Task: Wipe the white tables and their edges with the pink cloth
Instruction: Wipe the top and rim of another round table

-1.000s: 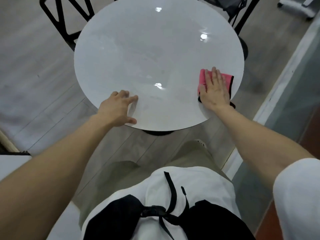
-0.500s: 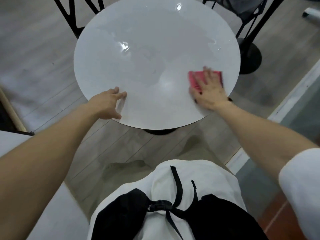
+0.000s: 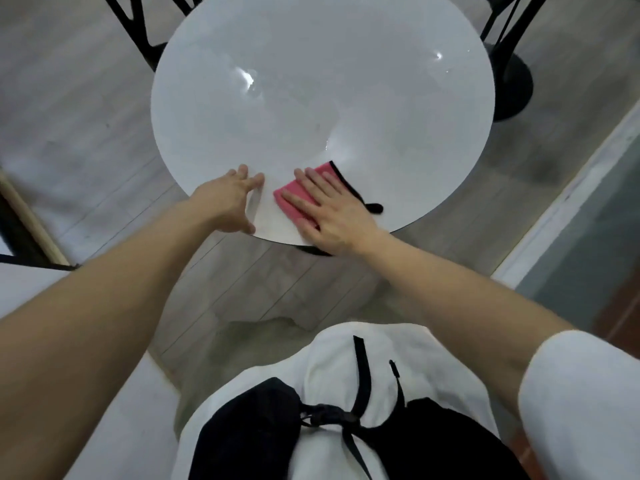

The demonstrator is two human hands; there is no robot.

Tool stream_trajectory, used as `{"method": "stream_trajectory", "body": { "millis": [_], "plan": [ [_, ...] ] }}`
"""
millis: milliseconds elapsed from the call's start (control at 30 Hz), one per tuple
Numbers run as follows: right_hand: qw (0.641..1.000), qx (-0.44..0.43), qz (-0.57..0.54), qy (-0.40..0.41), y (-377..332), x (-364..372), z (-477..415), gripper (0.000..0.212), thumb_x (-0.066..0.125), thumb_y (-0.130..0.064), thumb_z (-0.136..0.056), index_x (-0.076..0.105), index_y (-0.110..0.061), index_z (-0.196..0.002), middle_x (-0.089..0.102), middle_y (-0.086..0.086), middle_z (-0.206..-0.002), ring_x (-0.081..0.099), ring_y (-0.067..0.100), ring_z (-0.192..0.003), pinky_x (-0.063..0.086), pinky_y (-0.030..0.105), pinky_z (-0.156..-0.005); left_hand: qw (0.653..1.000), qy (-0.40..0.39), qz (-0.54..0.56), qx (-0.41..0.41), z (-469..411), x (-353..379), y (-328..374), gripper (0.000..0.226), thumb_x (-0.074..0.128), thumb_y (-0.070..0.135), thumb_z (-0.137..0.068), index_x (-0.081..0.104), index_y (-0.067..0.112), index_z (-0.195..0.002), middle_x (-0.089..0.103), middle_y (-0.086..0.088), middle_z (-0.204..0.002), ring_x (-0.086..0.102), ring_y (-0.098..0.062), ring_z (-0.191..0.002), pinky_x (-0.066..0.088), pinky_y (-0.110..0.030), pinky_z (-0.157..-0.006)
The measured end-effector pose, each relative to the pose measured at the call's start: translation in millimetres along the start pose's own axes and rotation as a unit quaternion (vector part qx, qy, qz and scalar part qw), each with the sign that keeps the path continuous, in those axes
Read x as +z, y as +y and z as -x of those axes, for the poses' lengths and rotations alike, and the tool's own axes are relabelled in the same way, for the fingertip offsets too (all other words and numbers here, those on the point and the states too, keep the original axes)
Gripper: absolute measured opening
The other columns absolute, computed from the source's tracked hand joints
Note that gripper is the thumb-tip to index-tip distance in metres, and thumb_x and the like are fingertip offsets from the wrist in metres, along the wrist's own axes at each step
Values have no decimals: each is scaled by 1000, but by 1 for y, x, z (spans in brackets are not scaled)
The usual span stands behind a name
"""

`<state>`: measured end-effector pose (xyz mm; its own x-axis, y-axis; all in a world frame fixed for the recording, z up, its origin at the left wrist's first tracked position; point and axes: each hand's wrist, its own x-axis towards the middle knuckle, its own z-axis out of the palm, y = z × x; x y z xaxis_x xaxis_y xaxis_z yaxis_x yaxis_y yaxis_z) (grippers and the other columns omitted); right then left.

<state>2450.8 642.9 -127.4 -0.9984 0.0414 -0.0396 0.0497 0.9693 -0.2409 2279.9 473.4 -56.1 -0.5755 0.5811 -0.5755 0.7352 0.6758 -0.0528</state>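
In the head view, a round, glossy white counter point(image 3: 311, 98) filled the upper middle of the frame, with both hands at its near edge. The right hand point(image 3: 332, 216) lay flat on a folded pink cloth with black trim point(image 3: 298, 197), fingers straight and spread, pressing it onto the counter top rather than curling round it. The cloth showed mostly to the left of and beyond the right hand's fingers, and a black strip of its trim trailed out on the right of that hand. The left hand point(image 3: 230, 202) rested just to the left of the cloth. Its fingers were stretched loosely forward on the counter top, its thumb was down by the rim, and it held nothing. A narrow strip of bare counter separated the left fingertips from the cloth. Bright reflections sat on the counter well beyond both hands.

A black metal chair point(image 3: 138, 29) stood far beyond the left hand, and a black round pedestal base point(image 3: 512, 88) stood beyond and to the right of the right hand. Grey wood-plank floor point(image 3: 69, 116) lay under both forearms. Nearer than the hands were the person's white shirt point(image 3: 332, 358) and a black strapped bag point(image 3: 249, 427).
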Motion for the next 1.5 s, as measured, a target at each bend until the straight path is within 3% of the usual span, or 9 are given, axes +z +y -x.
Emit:
{"method": "stream_trajectory", "body": {
  "millis": [167, 300, 500, 667, 933, 1100, 1200, 1333, 1500],
  "plan": [
    [950, 313, 6, -17, 137, -47, 46, 77, 9, -66, -103, 6, -34, -173, -4, 8, -182, -6, 25, -168, -5, 45, -135, 999, 35, -11, 23, 1, 2, 0, 122, 92, 46, -79, 14, 29, -171, 21, -8, -173, 36, -28, -154, 52, -53, -111],
    [898, 437, 20, 35, 90, -24, 20, 77, 8, -55, -104, 9, -22, -174, 2, 23, -179, -2, 38, -167, 0, 56, -134, 995, 80, -18, 53, -6, 6, -3, 109, 94, 45, -71, 36, 29, -162, 49, -6, -150, 57, -31, -130, 56, -48, -101],
    [967, 248, -16, 53, -150, 39, -74, 64, 13, -47, -114, 7, -26, -174, -1, 18, -180, -6, 35, -167, -8, 54, -133, 971, 201, 126, 9, 1, 2, -46, 58, 61, 6, -94, 61, 23, -149, 67, -7, -143, 63, -33, -130, 55, -50, -106],
    [991, 115, 17, 64, -96, 36, -46, 60, 33, -55, -110, 29, -41, -169, 27, 8, -177, 21, 28, -165, 8, 50, -135, 972, 204, 112, -6, 2, 6, -70, 42, 58, 31, -106, 62, 19, -146, 61, -12, -141, 58, -36, -132, 52, -54, -103],
    [880, 468, 31, 71, 56, -13, -19, 75, 9, -55, -104, 9, -28, -174, 5, 21, -179, 1, 35, -167, 0, 58, -134, 970, 197, 140, -8, 0, 40, -68, 54, 58, 19, -98, 53, 21, -152, 47, -6, -159, 44, -34, -142, 42, -49, -115],
    [981, 185, 2, 52, -127, 41, -93, 66, 27, -46, -110, 24, -24, -172, 14, 23, -178, 9, 38, -166, -2, 57, -134, 967, 165, 190, -33, 4, 17, -69, 42, 56, 16, -105, 64, 21, -145, 56, -6, -152, 49, -32, -141, 45, -51, -113],
    [998, 31, -13, 43, -111, 32, -83, 63, 34, -50, -110, 32, -31, -169, 22, 16, -178, 16, 33, -166, 5, 53, -135, 950, 196, 220, -105, 13, 11, -72, 35, 57, 24, -108, 67, 19, -141, 64, -9, -146, 60, -33, -133, 50, -50, -112],
    [996, 86, 20, 24, 54, -16, -82, 67, 30, -61, -108, 25, -39, -170, 17, 9, -180, 14, 28, -167, 3, 45, -136, 941, 163, 231, -185, 20, 15, -53, 50, 65, 37, -103, 56, 22, -150, 50, -7, -156, 48, -33, -144, 46, -53, -113],
    [972, 233, 27, 11, 156, -52, -104, 79, 13, -60, -103, 9, -25, -174, 4, 19, -180, 0, 33, -167, 0, 51, -135, 930, 91, 276, -223, 14, 26, -20, 128, 94, 66, -65, 30, 14, -164, 22, -10, -173, 25, -30, -159, 32, -48, -125]
  ]
}}
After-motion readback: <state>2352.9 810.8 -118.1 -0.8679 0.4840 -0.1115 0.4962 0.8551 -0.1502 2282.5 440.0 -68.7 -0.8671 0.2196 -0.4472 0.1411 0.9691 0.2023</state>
